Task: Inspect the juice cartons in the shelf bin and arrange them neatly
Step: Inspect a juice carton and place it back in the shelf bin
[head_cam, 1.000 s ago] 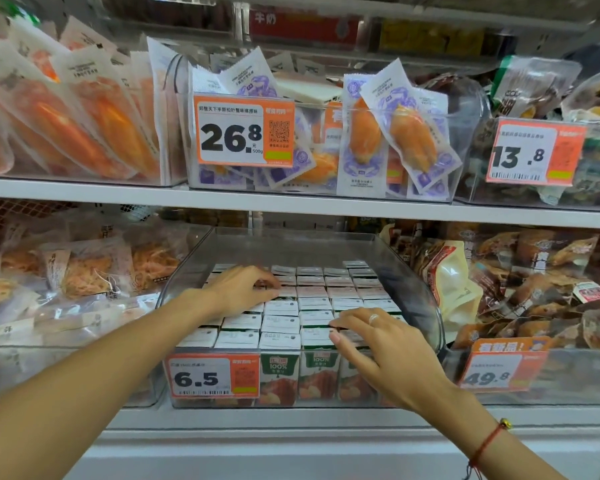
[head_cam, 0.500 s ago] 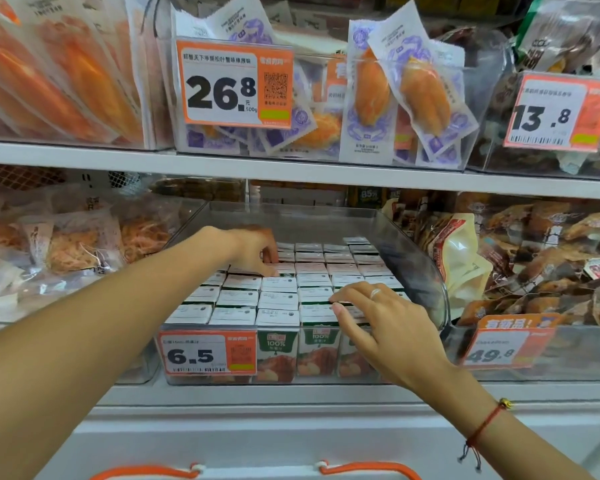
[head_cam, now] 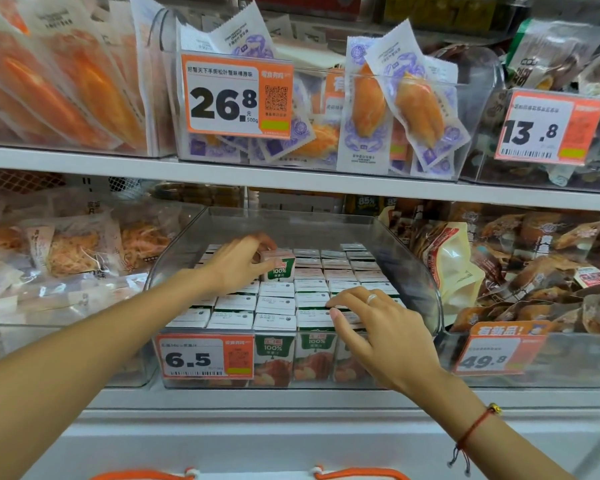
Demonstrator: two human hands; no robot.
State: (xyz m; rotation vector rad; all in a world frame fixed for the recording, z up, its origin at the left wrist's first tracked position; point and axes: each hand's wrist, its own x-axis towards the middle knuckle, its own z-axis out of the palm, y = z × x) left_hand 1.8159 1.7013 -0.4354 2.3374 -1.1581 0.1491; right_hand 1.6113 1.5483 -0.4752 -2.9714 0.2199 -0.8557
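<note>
Left hand [head_cam: 238, 263] grip pinches a raised carton [head_cam: 278, 268] mid-bin; right hand [head_cam: 378, 327], fingers relaxed, touches front-row tops.

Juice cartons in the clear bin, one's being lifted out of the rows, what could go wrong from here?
1. The lifted carton is tilted in the left hand; it could slip and knock the packed juice cartons out of line.
2. The right hand rests on the front rows and might shove them askew.
3. Putting it back may snag its neighbours.
</note>
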